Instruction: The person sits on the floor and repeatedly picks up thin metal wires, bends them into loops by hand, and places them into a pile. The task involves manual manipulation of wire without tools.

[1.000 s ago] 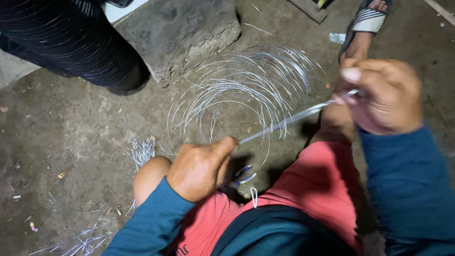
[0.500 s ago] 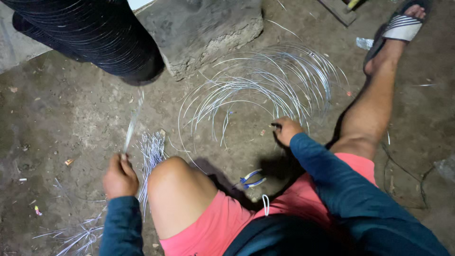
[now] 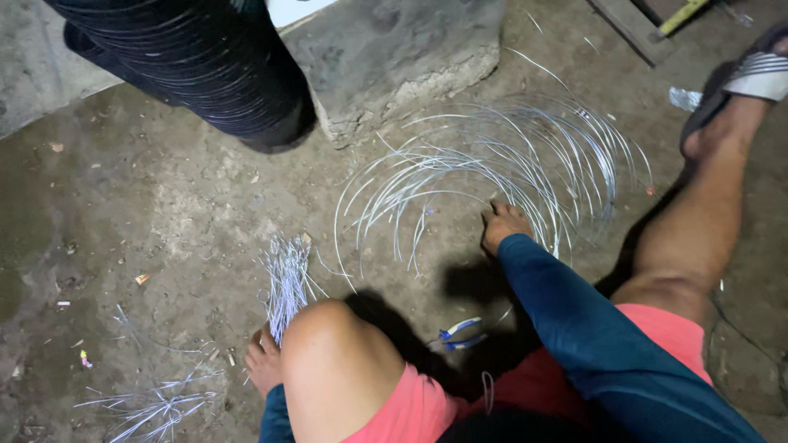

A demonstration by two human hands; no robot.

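Two hands: both yours, both down at the dirt floor (image 3: pixel 148 213).
Right hand (image 3: pixel 504 225): it rests on the curved wires (image 3: pixel 492 164), fingers bent onto a strand; you cannot tell whether it grips.
Left hand (image 3: pixel 264 363): beside your bare knee (image 3: pixel 328 328), fingers curled at the foot of the straight wire bundle (image 3: pixel 286 283); its grip is hidden.
Pliers (image 3: pixel 460 332): blue-handled, on the ground between your legs, untouched.
Stone block (image 3: pixel 394 49): just beyond the curved wires.
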